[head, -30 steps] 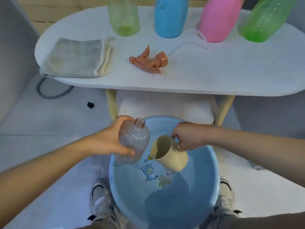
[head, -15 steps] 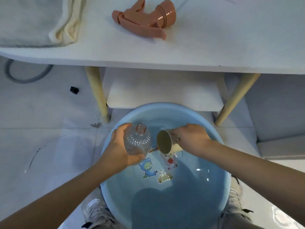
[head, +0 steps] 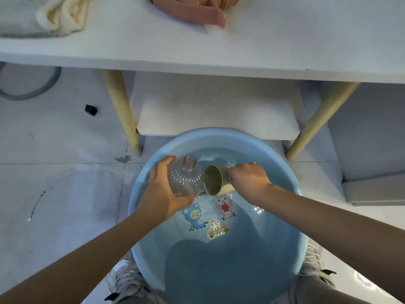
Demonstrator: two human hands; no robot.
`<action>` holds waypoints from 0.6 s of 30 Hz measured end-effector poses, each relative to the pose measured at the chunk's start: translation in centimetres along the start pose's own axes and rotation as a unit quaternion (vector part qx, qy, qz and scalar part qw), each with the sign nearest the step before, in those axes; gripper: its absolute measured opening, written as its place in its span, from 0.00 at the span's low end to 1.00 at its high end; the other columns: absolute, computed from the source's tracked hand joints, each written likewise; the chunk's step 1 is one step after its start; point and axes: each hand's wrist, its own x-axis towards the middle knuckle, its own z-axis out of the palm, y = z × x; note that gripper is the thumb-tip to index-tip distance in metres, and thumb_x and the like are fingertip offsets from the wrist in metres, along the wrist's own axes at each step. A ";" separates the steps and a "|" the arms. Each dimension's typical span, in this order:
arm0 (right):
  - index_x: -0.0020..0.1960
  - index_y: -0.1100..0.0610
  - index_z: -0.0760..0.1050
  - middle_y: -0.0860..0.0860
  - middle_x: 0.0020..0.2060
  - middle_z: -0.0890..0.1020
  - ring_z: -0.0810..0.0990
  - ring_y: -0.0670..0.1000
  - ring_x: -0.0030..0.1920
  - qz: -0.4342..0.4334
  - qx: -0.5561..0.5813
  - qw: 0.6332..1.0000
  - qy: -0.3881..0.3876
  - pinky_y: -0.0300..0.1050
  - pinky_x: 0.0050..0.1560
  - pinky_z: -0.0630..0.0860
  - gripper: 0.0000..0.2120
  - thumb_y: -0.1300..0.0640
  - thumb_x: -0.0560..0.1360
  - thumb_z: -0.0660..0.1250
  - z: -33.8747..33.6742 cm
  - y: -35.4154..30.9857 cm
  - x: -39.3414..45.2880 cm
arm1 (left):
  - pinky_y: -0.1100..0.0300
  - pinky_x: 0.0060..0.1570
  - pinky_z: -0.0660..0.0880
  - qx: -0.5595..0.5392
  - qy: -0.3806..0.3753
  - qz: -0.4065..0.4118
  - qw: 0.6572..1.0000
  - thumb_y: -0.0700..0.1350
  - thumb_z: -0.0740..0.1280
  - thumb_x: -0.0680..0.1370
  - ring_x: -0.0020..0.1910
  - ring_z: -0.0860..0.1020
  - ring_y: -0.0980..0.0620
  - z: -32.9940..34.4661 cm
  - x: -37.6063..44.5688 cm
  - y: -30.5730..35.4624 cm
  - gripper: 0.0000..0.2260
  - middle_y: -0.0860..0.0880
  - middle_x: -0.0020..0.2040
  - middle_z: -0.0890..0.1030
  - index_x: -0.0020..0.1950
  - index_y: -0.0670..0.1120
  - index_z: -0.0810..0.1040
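Both arms bare, reaching forward and down, converging at centre. Left arm [head: 87, 255] enters from lower left. Left grip [head: 164, 194] back of hand up, fingers and thumb wrapped round clear bottle [head: 185, 181]. Right arm [head: 328, 218] enters from right edge, wrist bent down. Right grip [head: 247, 181] knuckles up, fingers closed on cup [head: 213, 179] held sideways. Grips near each other, not touching.
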 end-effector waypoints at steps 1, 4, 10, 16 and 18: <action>0.55 0.57 0.76 0.53 0.46 0.79 0.77 0.55 0.45 0.005 0.008 1.000 -0.004 0.43 0.40 0.68 0.10 0.64 0.77 0.58 0.2 0.2 0.2 | 0.72 0.58 0.65 0.003 0.003 0.000 1.000 0.43 0.81 0.61 0.63 0.67 0.54 -0.1 -0.1 -0.2 0.44 0.49 0.68 0.65 0.72 0.50 0.61; 0.55 0.57 0.77 0.54 0.49 0.80 0.78 0.55 0.49 0.006 0.027 1.000 -0.014 0.43 0.42 0.69 0.11 0.62 0.78 0.58 0.8 0.3 0.3 | 0.63 0.61 0.66 0.013 -0.003 -0.008 1.000 0.43 0.81 0.61 0.65 0.67 0.52 0.0 -0.4 -0.5 0.44 0.48 0.68 0.66 0.72 0.50 0.62; 0.55 0.60 0.74 0.57 0.51 0.79 0.78 0.58 0.52 0.004 0.044 0.999 -0.024 0.44 0.43 0.69 0.08 0.60 0.79 0.60 0.6 0.5 0.6 | 0.65 0.60 0.62 0.011 -0.015 -0.025 1.000 0.43 0.81 0.62 0.66 0.65 0.52 0.4 -0.7 -0.4 0.44 0.48 0.69 0.64 0.72 0.50 0.61; 0.53 0.59 0.76 0.55 0.49 0.80 0.78 0.56 0.50 0.040 0.151 0.987 -0.023 0.43 0.42 0.69 0.11 0.53 0.78 0.62 0.6 1.5 0.9 | 0.65 0.59 0.64 0.004 -0.026 -0.029 0.999 0.44 0.80 0.63 0.64 0.65 0.54 0.4 -0.6 -0.1 0.44 0.48 0.70 0.63 0.73 0.50 0.60; 0.52 0.59 0.77 0.55 0.48 0.80 0.78 0.55 0.49 0.054 0.210 0.975 -0.038 0.42 0.42 0.70 0.11 0.52 0.77 0.64 0.6 1.8 0.8 | 0.65 0.59 0.64 -0.001 -0.030 -0.033 0.999 0.45 0.80 0.63 0.62 0.64 0.56 0.5 -0.5 -0.1 0.45 0.48 0.70 0.62 0.73 0.51 0.60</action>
